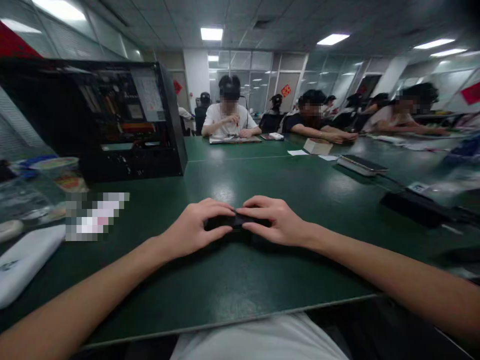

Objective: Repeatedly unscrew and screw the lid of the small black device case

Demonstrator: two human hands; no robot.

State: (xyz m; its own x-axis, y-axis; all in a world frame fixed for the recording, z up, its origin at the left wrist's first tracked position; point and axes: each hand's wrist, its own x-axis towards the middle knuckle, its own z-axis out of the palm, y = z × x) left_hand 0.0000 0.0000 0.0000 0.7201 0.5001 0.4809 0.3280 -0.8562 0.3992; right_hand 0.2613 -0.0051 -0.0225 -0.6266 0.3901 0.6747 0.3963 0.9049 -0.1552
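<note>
A small black object, low and oblong, rests on the green table in front of me. Its kind cannot be made out, since fingers cover much of it. From the left, my left hand closes on it, with the thumb on the near side and the fingers on the far side. My right hand grips its other end in the same way. The fingertips of the two hands nearly meet at the middle of the object.
An open black computer case stands at the left. Near it are a paper cup and a white device. A notebook-like item and a black item with cables lie at the right. Several people sit beyond.
</note>
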